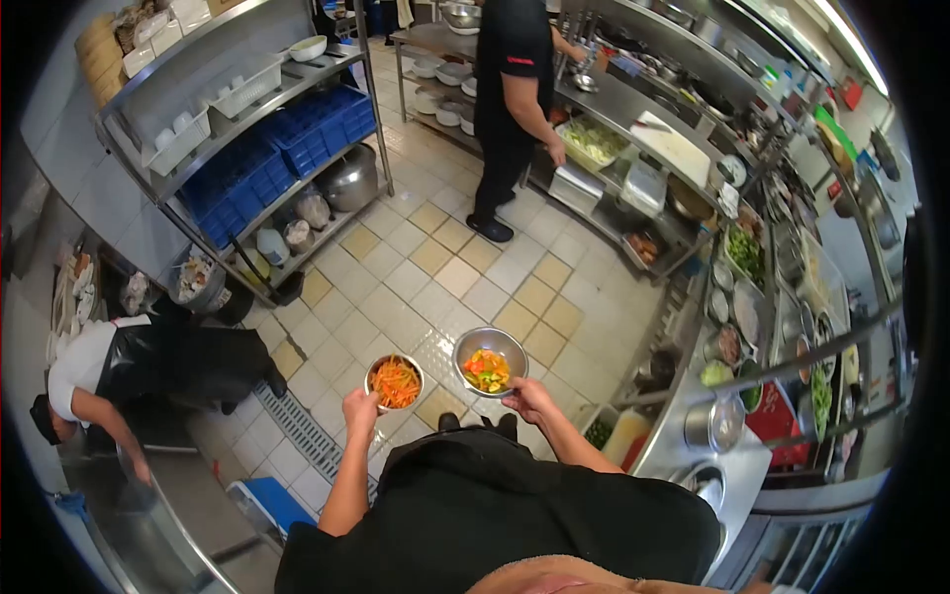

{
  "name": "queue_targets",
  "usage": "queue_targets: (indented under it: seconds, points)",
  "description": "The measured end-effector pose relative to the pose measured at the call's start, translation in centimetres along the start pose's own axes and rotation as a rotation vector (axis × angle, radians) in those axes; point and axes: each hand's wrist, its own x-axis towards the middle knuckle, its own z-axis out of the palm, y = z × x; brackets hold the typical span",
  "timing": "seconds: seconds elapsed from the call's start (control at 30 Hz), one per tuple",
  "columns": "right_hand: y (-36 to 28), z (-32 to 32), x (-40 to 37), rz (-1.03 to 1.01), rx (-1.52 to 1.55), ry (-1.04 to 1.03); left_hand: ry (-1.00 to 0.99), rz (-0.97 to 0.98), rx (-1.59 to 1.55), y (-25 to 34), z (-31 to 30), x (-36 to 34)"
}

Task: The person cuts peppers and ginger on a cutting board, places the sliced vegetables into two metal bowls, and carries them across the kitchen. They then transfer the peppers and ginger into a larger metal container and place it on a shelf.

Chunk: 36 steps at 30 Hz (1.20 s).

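Note:
My left hand grips the rim of a small round bowl, in which cut carrot strips are heaped. A wider metal bowl is held at its near right rim by my right hand. Chopped red, yellow and green vegetable pieces, which look like peppers, lie in its bottom. Both bowls are apart from each other, held out in front of my body above the tiled floor. The fingers under each rim are partly hidden.
A metal shelf rack with blue crates stands at the left. One co-worker stands ahead by a steel counter; another bends over a sink at the left. A worktop with a metal pot runs along my right. A floor drain grate lies left.

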Motion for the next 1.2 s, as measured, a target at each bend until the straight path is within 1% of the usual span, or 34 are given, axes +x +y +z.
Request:
queue_targets:
  seconds: [0.1, 0.2, 0.23, 0.33, 0.37, 0.47, 0.5, 0.53, 0.57, 0.6, 0.67, 0.73, 0.83, 0.93, 1.0, 1.07, 1.13, 1.17, 1.2]
  points:
    - [-7.2, 7.8, 4.8, -0.085, -0.129, -0.107, 0.078, -0.002, -0.062, 1.8, -1.7, 5.0]
    - [-14.1, 14.1, 9.2, -0.148, -0.232, -0.191, 0.119, -0.059, -0.040, 4.4, -1.8, 9.9]
    - [-16.2, 15.9, 10.8, -0.156, -0.256, -0.216, 0.128, -0.030, -0.014, 4.9, -1.5, 12.1]
    - [-20.8, 19.1, 16.3, -0.175, -0.288, -0.198, 0.142, -0.033, -0.024, 7.6, 0.8, 19.3]
    - [-22.2, 20.0, 17.8, -0.178, -0.289, -0.163, 0.143, -0.021, -0.008, 8.2, 1.8, 22.5]
    - [-25.7, 21.3, 21.7, -0.134, -0.207, 0.013, 0.053, -0.036, -0.028, 12.5, 6.3, 32.0]
    - [-26.8, 21.8, 23.0, -0.141, -0.183, 0.026, -0.003, 0.008, 0.005, 14.7, 7.9, 35.2]
    - [-28.4, 21.9, 24.0, -0.149, -0.166, 0.043, -0.061, 0.048, 0.030, 17.3, 10.0, 38.2]
    - [-30.3, 22.0, 24.9, -0.159, -0.161, 0.059, -0.104, 0.043, 0.056, 20.0, 12.3, 41.3]
    - [-32.3, 22.1, 25.7, -0.191, -0.117, 0.088, -0.142, 0.041, 0.078, 23.1, 14.9, 44.2]
    - [-35.1, 22.7, 27.3, -0.251, -0.013, 0.134, -0.209, 0.102, 0.065, 29.5, 20.5, 48.9]
    - [-38.5, 22.7, 29.9, -0.281, 0.036, 0.100, -0.268, 0.175, 0.087, 34.5, 26.0, 54.4]
    - [-43.4, 22.5, 34.2, -0.298, 0.109, 0.108, -0.386, 0.175, -0.028, 41.8, 34.2, 59.4]
    - [-48.1, 21.7, 39.8, -0.313, 0.180, 0.120, -0.423, 0.238, 0.015, 46.5, 41.7, 63.9]
    - [-51.6, 21.0, 44.2, -0.276, 0.246, 0.158, -0.433, 0.182, 0.008, 49.0, 46.3, 67.5]
    - [-55.6, 20.8, 47.7, -0.305, 0.281, 0.152, -0.476, 0.118, -0.013, 52.3, 50.7, 69.9]
    - [-60.4, 21.3, 50.1, -0.326, 0.273, 0.152, -0.525, 0.151, 0.037, 55.5, 55.0, 72.7]
    - [-62.5, 21.3, 50.8, -0.353, 0.253, 0.188, -0.544, 0.152, 0.045, 56.9, 57.2, 74.2]
    - [-64.6, 21.8, 51.0, -0.380, 0.299, 0.187, -0.563, 0.147, 0.047, 58.2, 59.4, 75.3]
